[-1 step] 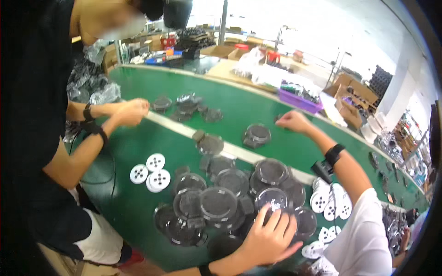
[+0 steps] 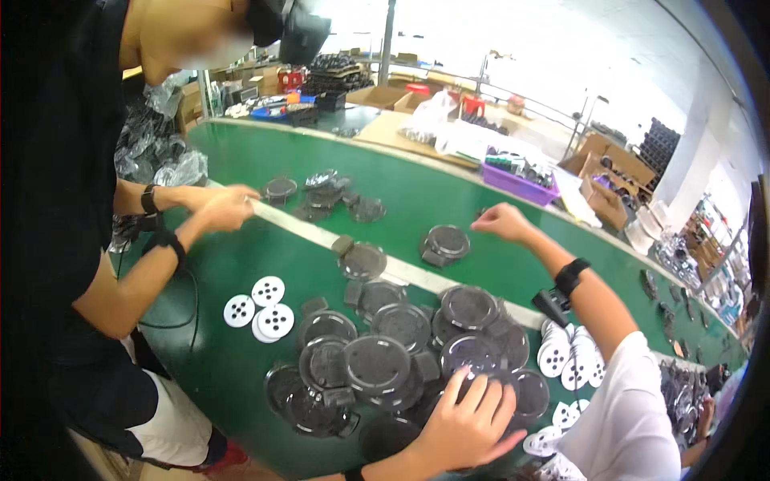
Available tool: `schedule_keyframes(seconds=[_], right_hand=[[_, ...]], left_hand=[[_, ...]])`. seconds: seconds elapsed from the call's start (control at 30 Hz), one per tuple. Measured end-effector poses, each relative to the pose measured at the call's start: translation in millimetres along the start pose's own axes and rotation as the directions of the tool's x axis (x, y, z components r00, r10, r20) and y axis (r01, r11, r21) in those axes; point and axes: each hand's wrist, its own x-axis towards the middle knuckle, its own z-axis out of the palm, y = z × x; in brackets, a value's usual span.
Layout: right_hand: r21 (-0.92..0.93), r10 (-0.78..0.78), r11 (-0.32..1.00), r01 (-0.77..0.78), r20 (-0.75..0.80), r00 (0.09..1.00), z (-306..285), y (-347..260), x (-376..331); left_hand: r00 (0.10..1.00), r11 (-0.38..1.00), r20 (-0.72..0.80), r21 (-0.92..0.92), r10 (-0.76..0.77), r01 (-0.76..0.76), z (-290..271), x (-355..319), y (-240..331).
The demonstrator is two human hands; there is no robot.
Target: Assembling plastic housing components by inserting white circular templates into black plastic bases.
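Observation:
My left hand (image 2: 469,421) lies with fingers spread and its fingertips touching a round dark piece with a clear, shiny rim (image 2: 471,353). This piece belongs to a pile of several similar round dark pieces (image 2: 377,361), some with a small block on one side. My right hand (image 2: 504,222) is raised over the far part of the green table, thumb and fingers pinched together. A tiny dark bit shows at its fingertips, too small to name. Just left of and below that hand, a round dark piece (image 2: 446,242) lies on the green surface.
White discs with dark holes lie left of the pile (image 2: 275,320) and right of it (image 2: 553,358). Across the table, a co-worker's hands (image 2: 224,208) are held together near other dark pieces (image 2: 325,191). A purple basket (image 2: 517,186) stands at the back edge.
The whole view has shifted slightly. My right hand has moved a little to the left, still pinched. The co-worker's hands have changed pose slightly. My left hand stays at the pile.

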Motion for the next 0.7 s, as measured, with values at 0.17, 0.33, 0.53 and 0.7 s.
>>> schedule_keyframes(seconds=[0.17,0.33,0.53,0.7], right_hand=[[-0.057,0.278,0.96,-0.273,0.091,0.956,40.7,19.5,25.7],[-0.114,0.277,0.961,-0.253,0.354,0.893,44.0,-2.5,20.9],[0.476,0.127,0.844,-0.247,0.271,0.954,20.2,2.4,3.4],[0.735,-0.076,0.633,-0.243,0.372,0.925,-23.2,-46.9,-27.2]], left_hand=[[0.999,0.998,-0.04,-0.049,0.033,-0.035,3.4,-7.5,4.5],[0.997,0.997,-0.076,-0.072,-0.002,-0.004,10.1,-7.4,5.7],[0.997,0.997,-0.077,-0.067,0.03,-0.035,12.9,-9.2,0.6],[0.996,0.999,-0.083,-0.02,0.024,-0.025,16.8,-6.8,-1.9]])
